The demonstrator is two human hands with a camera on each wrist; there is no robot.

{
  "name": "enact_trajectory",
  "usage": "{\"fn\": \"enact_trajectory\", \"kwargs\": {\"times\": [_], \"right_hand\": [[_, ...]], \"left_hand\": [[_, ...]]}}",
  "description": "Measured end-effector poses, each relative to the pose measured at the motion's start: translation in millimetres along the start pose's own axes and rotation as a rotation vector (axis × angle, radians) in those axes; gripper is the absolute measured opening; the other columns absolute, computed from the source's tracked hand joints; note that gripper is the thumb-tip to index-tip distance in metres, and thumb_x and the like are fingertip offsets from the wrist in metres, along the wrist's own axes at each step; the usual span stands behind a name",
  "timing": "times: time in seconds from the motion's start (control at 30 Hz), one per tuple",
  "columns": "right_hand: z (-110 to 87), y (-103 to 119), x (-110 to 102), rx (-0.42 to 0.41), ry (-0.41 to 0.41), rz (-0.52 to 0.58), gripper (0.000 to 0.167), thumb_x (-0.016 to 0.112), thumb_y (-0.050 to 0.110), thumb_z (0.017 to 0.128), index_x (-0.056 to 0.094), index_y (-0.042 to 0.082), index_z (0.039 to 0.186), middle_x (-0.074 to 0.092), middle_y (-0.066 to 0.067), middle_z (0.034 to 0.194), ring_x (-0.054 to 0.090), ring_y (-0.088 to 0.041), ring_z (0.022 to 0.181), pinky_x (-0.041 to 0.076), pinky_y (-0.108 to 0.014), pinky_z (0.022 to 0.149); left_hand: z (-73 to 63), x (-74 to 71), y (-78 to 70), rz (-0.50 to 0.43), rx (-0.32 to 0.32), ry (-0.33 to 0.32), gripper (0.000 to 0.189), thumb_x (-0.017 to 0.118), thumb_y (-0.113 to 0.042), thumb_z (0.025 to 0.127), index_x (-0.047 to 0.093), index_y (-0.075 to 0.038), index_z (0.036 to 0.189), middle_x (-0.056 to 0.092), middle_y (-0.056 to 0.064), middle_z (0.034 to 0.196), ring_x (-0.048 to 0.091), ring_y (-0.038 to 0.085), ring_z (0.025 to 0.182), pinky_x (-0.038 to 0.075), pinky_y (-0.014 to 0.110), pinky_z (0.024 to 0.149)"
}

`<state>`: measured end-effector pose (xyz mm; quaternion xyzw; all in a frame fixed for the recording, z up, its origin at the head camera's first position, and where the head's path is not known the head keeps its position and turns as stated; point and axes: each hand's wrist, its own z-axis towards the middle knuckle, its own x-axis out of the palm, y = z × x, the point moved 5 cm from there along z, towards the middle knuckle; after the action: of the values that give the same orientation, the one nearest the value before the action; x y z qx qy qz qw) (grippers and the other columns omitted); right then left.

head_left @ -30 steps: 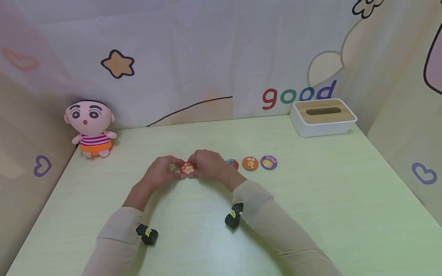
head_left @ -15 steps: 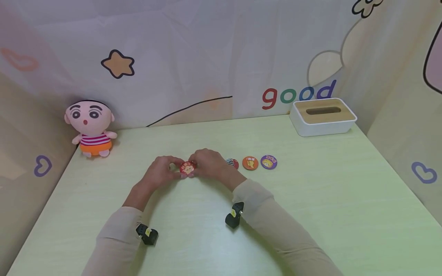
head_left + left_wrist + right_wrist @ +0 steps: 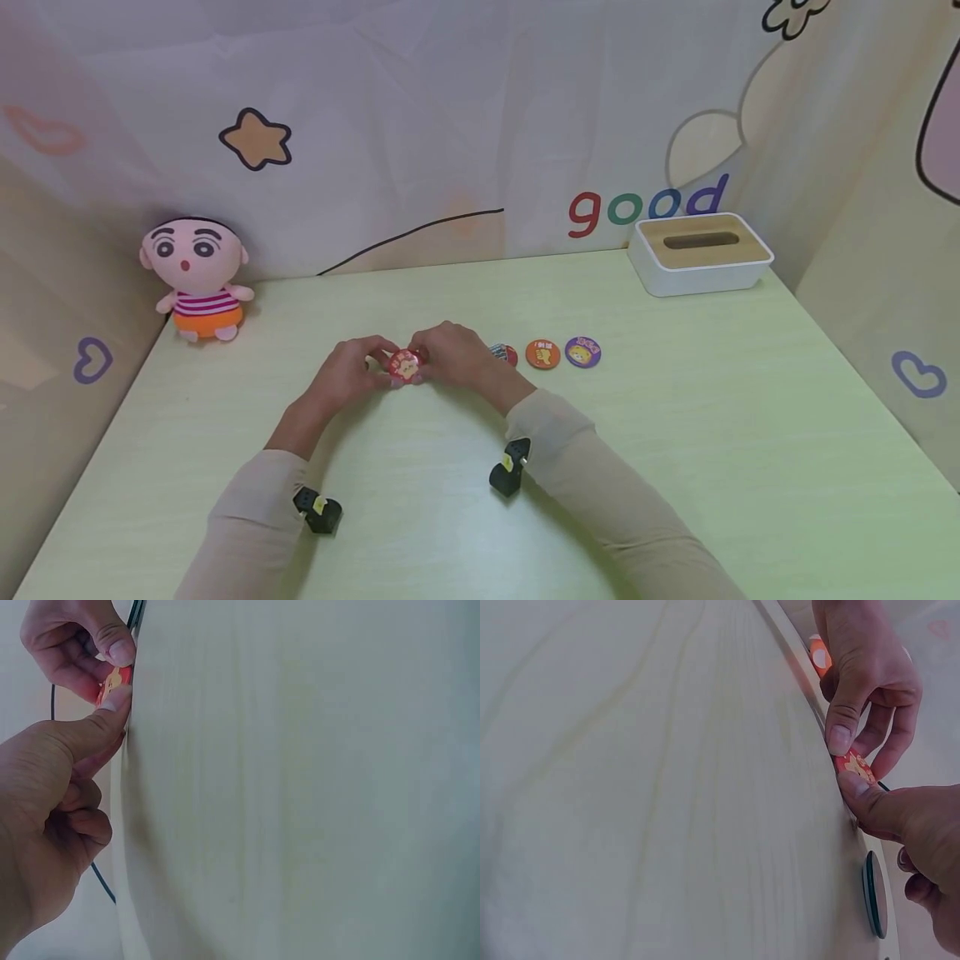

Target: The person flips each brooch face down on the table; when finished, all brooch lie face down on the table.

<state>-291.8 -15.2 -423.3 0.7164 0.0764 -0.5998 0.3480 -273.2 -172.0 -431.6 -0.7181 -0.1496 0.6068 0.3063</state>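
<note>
A round red badge (image 3: 405, 366) with a pale cartoon figure is held at the table between both hands. My left hand (image 3: 351, 372) pinches its left edge between thumb and fingers, and my right hand (image 3: 453, 357) pinches the right edge. In the left wrist view both thumbs press on the face of the red badge (image 3: 114, 681); its underside is hidden. Just right of my right hand lies a red and teal badge (image 3: 506, 355), partly covered by that hand. Beyond it lie an orange badge (image 3: 543, 354) with a thumb design and a purple badge (image 3: 582, 352).
A plush doll (image 3: 198, 279) in a striped top sits at the back left. At the back right stands a white tissue box (image 3: 701, 256) with a wooden lid. Printed cloth (image 3: 420, 125) walls in the pale table (image 3: 675, 433) behind and at the sides.
The red badge has shifted very slightly left, its face turning a little between the fingers. Both hands keep their pinch, and the other badges lie where they were.
</note>
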Motion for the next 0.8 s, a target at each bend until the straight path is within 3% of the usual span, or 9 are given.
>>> {"fn": "enact_trajectory", "kwargs": {"times": [0.4,0.67,0.8], "right_hand": [[-0.4,-3.2,-1.4,0.009,-0.017,0.055,0.04,0.08,0.029,0.087,0.072,0.013,0.123,0.078,-0.002,0.103,0.06,-0.015,0.092,0.05,-0.032,0.092],[-1.0,-6.0,-0.8,0.022,-0.026,0.111,0.038,0.081,0.026,0.086,0.072,0.012,0.121,0.079,-0.004,0.105,0.063,-0.016,0.094,0.051,-0.034,0.096],[-0.1,-8.2,-0.6,0.034,-0.042,0.131,0.036,0.082,0.025,0.086,0.072,0.013,0.119,0.078,-0.003,0.104,0.063,-0.016,0.095,0.052,-0.033,0.096]], "left_hand": [[0.5,-1.1,-1.0,-0.033,-0.011,-0.013,0.033,0.079,-0.006,0.086,0.07,-0.006,0.119,0.075,0.013,0.105,0.061,0.028,0.108,0.05,0.049,0.102],[1.2,-0.3,4.1,-0.114,-0.058,-0.011,0.034,0.079,-0.006,0.086,0.069,-0.006,0.119,0.075,0.016,0.105,0.06,0.025,0.099,0.047,0.031,0.085],[-0.3,-1.4,3.3,-0.139,-0.076,-0.013,0.033,0.077,-0.005,0.088,0.068,-0.006,0.12,0.074,0.017,0.109,0.062,0.026,0.099,0.049,0.029,0.085]]}}
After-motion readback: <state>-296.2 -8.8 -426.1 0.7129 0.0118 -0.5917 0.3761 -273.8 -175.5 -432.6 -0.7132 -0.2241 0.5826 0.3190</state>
